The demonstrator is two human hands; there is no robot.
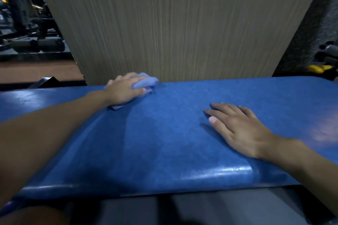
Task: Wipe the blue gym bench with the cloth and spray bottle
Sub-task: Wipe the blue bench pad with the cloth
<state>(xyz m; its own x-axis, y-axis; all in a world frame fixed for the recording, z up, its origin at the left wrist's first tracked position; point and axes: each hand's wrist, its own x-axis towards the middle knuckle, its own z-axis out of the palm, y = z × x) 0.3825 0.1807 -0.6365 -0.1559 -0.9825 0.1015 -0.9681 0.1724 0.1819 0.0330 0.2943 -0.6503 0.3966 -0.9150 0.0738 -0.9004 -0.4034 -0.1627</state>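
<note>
Near edge of the blue bench sits right under me, long axis running left-right. My left hand grips the bunched cloth at the far edge; my right hand lies flat, fingers straight, nearer me. Guessing the next swipe goes rightward.

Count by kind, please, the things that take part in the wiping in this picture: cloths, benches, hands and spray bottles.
Crumpled pale blue fabric cloth: 1
Blue padded vinyl gym bench: 1
Hands: 2, left hand gripping the cloth, right hand flat on the bench
Spray bottle: 0 in view
Total: 4
</note>
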